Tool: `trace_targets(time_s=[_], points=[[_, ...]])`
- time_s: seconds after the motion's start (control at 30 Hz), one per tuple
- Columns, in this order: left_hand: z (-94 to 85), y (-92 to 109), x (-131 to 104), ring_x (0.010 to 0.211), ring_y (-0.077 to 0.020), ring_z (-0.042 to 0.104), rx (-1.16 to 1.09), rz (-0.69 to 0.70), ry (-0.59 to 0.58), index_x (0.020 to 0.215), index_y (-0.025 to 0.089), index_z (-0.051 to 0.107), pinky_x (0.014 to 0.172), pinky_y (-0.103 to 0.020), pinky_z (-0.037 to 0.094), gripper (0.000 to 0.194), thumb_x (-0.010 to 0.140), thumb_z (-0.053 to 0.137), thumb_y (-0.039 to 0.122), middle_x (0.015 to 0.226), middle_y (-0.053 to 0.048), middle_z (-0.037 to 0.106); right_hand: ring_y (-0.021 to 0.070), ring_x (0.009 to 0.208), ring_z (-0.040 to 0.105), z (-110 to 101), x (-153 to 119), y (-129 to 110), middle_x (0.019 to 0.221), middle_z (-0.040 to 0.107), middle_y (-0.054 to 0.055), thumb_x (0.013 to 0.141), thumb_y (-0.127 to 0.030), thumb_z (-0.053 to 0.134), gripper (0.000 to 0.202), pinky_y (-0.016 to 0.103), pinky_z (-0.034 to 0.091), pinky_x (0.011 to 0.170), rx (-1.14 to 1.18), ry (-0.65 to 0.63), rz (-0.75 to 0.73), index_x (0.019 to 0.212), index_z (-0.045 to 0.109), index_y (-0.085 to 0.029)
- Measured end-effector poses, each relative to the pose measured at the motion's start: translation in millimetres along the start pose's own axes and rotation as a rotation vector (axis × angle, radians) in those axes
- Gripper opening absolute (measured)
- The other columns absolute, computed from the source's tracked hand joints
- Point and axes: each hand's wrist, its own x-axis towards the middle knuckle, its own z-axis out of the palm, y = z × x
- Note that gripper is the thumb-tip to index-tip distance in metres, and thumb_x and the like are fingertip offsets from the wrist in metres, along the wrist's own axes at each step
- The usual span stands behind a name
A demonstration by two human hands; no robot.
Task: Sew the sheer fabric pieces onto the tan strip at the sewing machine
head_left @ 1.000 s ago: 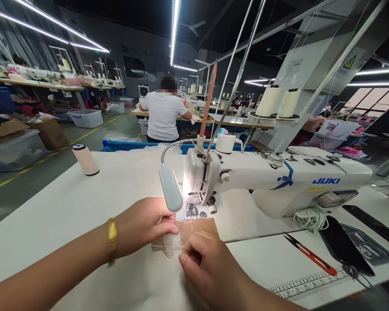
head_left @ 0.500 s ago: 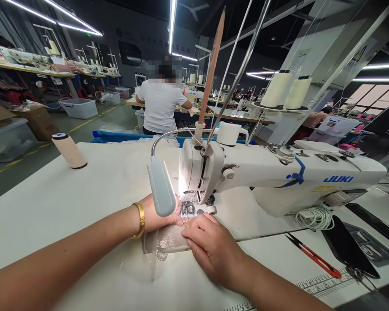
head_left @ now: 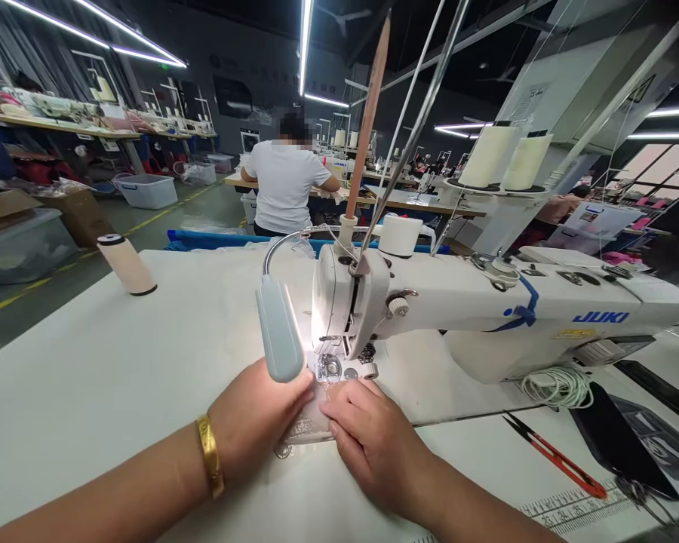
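Note:
A white sewing machine (head_left: 453, 290) stands before me, its presser foot (head_left: 330, 368) lit by a grey lamp (head_left: 281, 332) on a bent metal neck. Sheer pale lace fabric (head_left: 308, 428) lies at the front of the needle area. My left hand (head_left: 254, 415), with a gold bangle (head_left: 209, 456) at its wrist, is closed on the fabric's left side; the lamp covers part of its fingers. On the other side, my right hand (head_left: 373, 437) pinches the lace between thumb and curled fingers, just in front of the presser foot.
A thread cone (head_left: 127, 264) stands on the table's left. To the right lie red-handled thread snips (head_left: 554, 452), a black phone-like slab (head_left: 622, 437) and a coiled pale cord (head_left: 557, 386). Two thread cones (head_left: 486, 154) stand behind the machine. A person in white (head_left: 286, 185) sits ahead.
My left hand has drawn back toward me and turned, now covering the fabric's left part. My right hand has barely moved. The view has shifted slightly.

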Motion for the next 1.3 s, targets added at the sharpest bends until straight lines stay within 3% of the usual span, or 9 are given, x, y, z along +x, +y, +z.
trace_targets(time_s=[0.2,0.4,0.6,0.8,1.03,1.3], points=[[19.6,-16.6,-13.1,0.091,-0.0283,0.059,0.133,0.097,-0.080,0.107,0.025,0.071,0.056,-0.029,0.040,0.027,0.107,0.047,0.037,0.104,-0.009,0.065,0.0216,0.079,0.046,-0.7,-2.2,2.8,0.088,0.058,0.005,0.099,-0.005,0.045,0.027,0.034,0.044,0.072,0.004,0.021,-0.035,0.106,0.068,-0.017],[20.2,-19.4,-11.8,0.086,-0.0267,0.059,0.176,0.184,0.016,0.113,0.025,0.074,0.058,-0.029,0.040,0.049,0.113,0.032,0.050,0.103,-0.010,0.066,0.0206,0.080,0.046,-4.0,-2.9,-1.7,0.087,0.055,0.004,0.099,-0.004,0.046,0.025,0.032,0.043,0.071,-0.022,-0.015,-0.044,0.097,0.067,-0.018],[17.5,-17.7,-12.4,0.084,-0.0275,0.059,0.209,0.198,-0.011,0.118,0.024,0.075,0.057,-0.030,0.040,0.052,0.113,0.031,0.050,0.104,-0.012,0.068,0.0203,0.079,0.046,-5.5,-1.7,-2.1,0.086,0.056,0.004,0.099,-0.005,0.048,0.021,0.032,0.044,0.073,-0.029,0.008,-0.059,0.091,0.062,-0.019],[20.2,-19.5,-14.4,0.086,-0.0291,0.060,0.210,0.179,-0.031,0.119,0.025,0.075,0.059,-0.032,0.043,0.048,0.112,0.034,0.049,0.107,-0.013,0.068,0.0228,0.082,0.051,-3.4,-1.4,1.6,0.092,0.060,0.006,0.099,-0.005,0.046,0.027,0.036,0.047,0.076,-0.015,-0.010,-0.005,0.115,0.065,-0.018],[17.2,-19.7,-15.2,0.096,-0.0300,0.064,0.169,0.094,-0.040,0.115,0.025,0.068,0.074,-0.039,0.051,0.025,0.105,0.053,0.043,0.110,-0.008,0.070,0.0222,0.077,0.049,1.3,0.4,-2.5,0.087,0.058,0.005,0.098,-0.001,0.042,0.033,0.035,0.046,0.071,-0.066,-0.016,-0.007,0.112,0.067,-0.017],[17.7,-35.2,-9.0,0.112,-0.0343,0.067,0.195,0.192,0.020,0.112,0.023,0.068,0.095,-0.050,0.052,0.027,0.106,0.053,0.045,0.121,-0.009,0.075,0.0232,0.077,0.048,7.1,0.0,-2.8,0.085,0.057,0.005,0.098,-0.002,0.043,0.028,0.036,0.044,0.069,-0.127,0.009,0.001,0.107,0.065,-0.017]])
